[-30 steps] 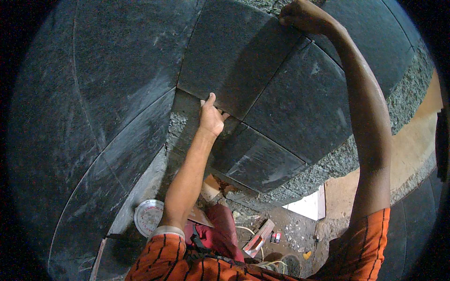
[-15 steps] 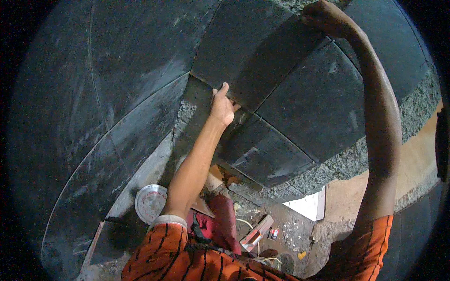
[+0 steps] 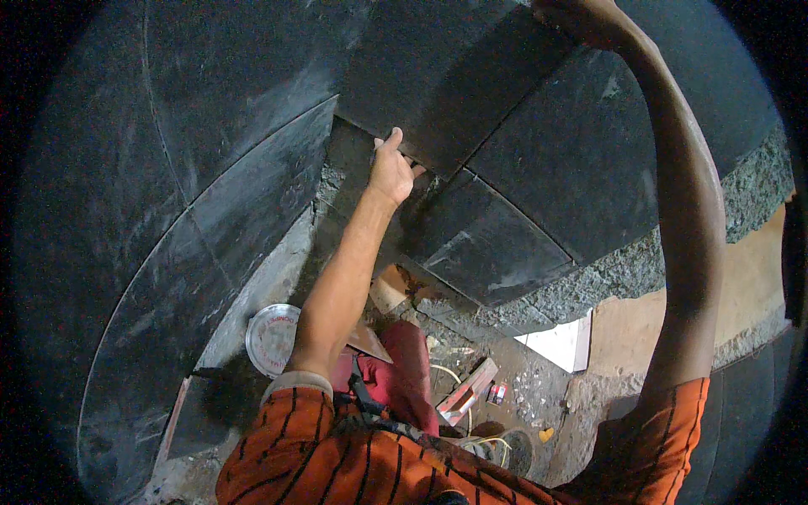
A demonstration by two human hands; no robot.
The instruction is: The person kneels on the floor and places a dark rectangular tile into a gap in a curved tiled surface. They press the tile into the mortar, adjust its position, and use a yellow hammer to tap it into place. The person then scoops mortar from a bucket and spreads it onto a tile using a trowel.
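Observation:
My left hand [image 3: 395, 169] grips the lower edge of a dark grey square tile [image 3: 442, 71] on the wall, thumb up and fingers curled at the edge. High at the frame's top, my right hand [image 3: 576, 21] is on the same tile's upper corner, fingers bent; the fingertips are cut off or in shadow. Under that tile is a bare grey mortar gap [image 3: 349, 181]. A smaller tile [image 3: 497, 244] sits lower right, with another large tile [image 3: 568, 139] above it.
Tiled surface [image 3: 126, 227] curves along the left. A rough mortar strip [image 3: 614, 265] and tan board [image 3: 627, 332] are at right. Below lie a round metal lid [image 3: 269, 337], a red-and-grey tool [image 3: 463, 391], yellow cables [image 3: 505, 454], debris and a white panel [image 3: 560, 345].
Both hands stay on the tile's edges. The whole view has shifted, so the hands, tiles and floor items sit higher in the frame, and my right hand is now partly cropped.

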